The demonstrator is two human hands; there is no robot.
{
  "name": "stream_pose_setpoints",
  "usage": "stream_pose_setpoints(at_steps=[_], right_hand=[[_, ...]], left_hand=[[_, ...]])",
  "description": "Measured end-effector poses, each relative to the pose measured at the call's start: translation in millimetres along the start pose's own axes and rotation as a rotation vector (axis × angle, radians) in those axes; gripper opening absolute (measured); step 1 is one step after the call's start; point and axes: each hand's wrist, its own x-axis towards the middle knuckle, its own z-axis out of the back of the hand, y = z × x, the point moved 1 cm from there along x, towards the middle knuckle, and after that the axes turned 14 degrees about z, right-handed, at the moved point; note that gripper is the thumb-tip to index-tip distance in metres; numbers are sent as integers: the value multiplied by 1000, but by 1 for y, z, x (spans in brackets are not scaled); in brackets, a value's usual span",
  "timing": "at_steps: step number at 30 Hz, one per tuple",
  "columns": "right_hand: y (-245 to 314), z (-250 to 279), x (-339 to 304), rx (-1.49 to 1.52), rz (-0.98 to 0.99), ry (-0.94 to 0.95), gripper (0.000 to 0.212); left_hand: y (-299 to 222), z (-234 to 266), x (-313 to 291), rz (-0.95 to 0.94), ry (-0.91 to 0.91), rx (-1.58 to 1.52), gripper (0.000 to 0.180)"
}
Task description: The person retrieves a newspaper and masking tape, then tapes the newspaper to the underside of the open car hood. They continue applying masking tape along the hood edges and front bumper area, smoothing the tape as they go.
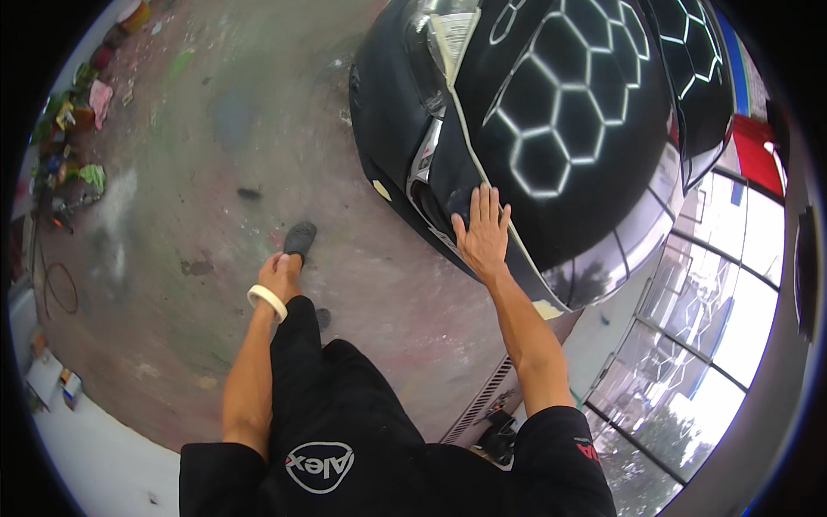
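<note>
My right hand (485, 231) lies flat with its fingers spread on the black front of a car (594, 224), by the line between bonnet and bumper. A pale strip of masking tape (469, 146) runs along that line, beside my fingers. Over the headlight (426, 56) sits a wider patch of tape and pale paper. My left hand (280, 272) hangs over the floor beside my leg, its fingers curled; anything inside them is hidden. Around the left wrist hangs a roll of masking tape (268, 304).
Hexagonal lights reflect in the glossy bonnet. Pots, rags and cloths (86, 155) line the floor's left edge, with a thin hose (60, 289) nearby. A floor grate (482, 401) lies below my right arm. Large windows (680, 336) stand at the right.
</note>
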Motion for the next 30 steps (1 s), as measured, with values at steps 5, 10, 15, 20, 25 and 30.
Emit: stream_pose_setpoints(at_steps=[5,10,15,20,25,30], right_hand=[[19,-16,-119,328,-418,36,64],[68,-35,-248,762,-937,83,42],[151,-53,-347,1014,-1421,125,41],[178,-82,-398,1111,-1636,-26,38],[122,-118,-389,1116,-1770,-211,43],[-18,-122,-367,1077,-1842,-581,58]], left_hand=[[-48,-14,9,8,72,76,50],[-79,-23,21,-79,115,335,50],[-161,-69,-12,-154,156,579,53],[-201,-151,-21,-326,296,744,57],[-241,-254,-110,-610,427,998,51],[-245,-367,-213,-1051,453,1338,52]])
